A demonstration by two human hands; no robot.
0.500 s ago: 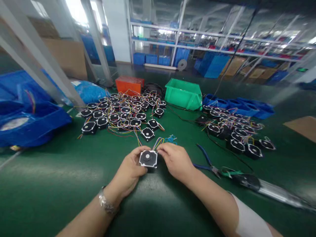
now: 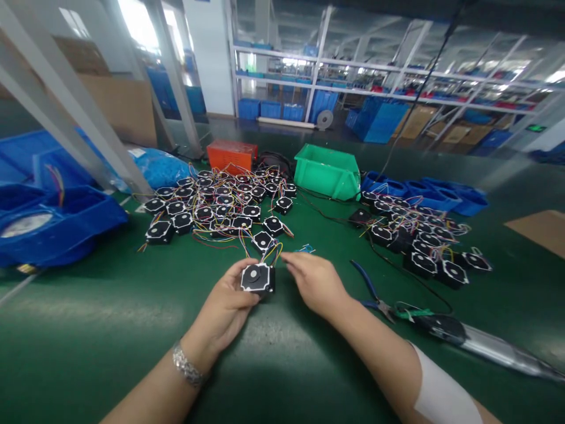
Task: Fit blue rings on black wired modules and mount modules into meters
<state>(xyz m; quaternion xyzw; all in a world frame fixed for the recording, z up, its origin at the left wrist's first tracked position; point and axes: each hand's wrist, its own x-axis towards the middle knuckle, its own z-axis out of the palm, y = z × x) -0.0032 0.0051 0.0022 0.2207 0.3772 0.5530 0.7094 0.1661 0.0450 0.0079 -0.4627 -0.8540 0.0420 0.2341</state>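
My left hand [image 2: 225, 306] is closed around a small square black motor [image 2: 256, 278] with white edges, a round pale centre and coloured wires at its far side. The motor is tilted slightly, its top facing me. My right hand [image 2: 315, 282] is just right of the motor and apart from it, fingers stretched towards the wires, nothing visible in them. Another motor [image 2: 263, 241] lies just beyond the held one. Small blue loops [image 2: 305, 249] rest on the green table past my right fingertips. Cutting pliers [image 2: 375, 294] with blue handles lie to the right, partly hidden by my right forearm.
Many wired motors cover the table's far left [image 2: 223, 200] and right [image 2: 424, 235]. A green bin [image 2: 326, 171], an orange box [image 2: 232, 156] and blue bins [image 2: 57, 218] stand around them. A silver electric screwdriver [image 2: 498, 347] lies at right, a black cable [image 2: 410, 268] behind it.
My right hand has come away from the motor's corner, its fingers loosening. The motor in my left hand has shifted slightly left and turned a little.
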